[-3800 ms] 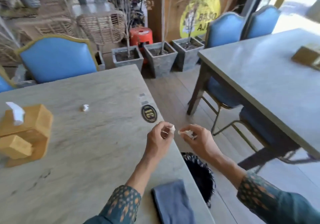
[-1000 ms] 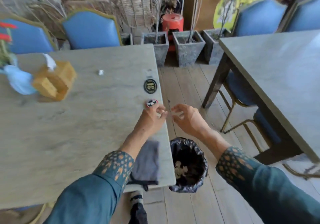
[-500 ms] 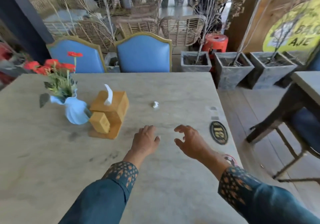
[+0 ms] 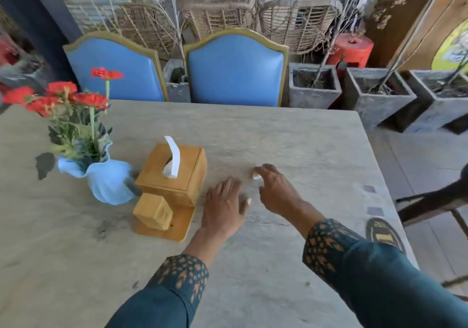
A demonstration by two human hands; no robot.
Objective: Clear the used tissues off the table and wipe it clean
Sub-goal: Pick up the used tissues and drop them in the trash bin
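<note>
- Grey stone table (image 4: 291, 130) carries a small tissue scrap (image 4: 255, 175).
- Right hand (image 4: 277, 191), fingers curling apart, nearly touches it.
- Left hand (image 4: 224, 207) lies flat, farther off.

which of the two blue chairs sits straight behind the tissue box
The right blue chair, beyond the table's far edge in line with the wooden tissue box; the left blue chair stands behind the flower vase.

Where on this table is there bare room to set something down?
Bare top lies between the tissue box and the far edge by the blue chairs. It is crowded at the vase, box, and both hands.
</note>
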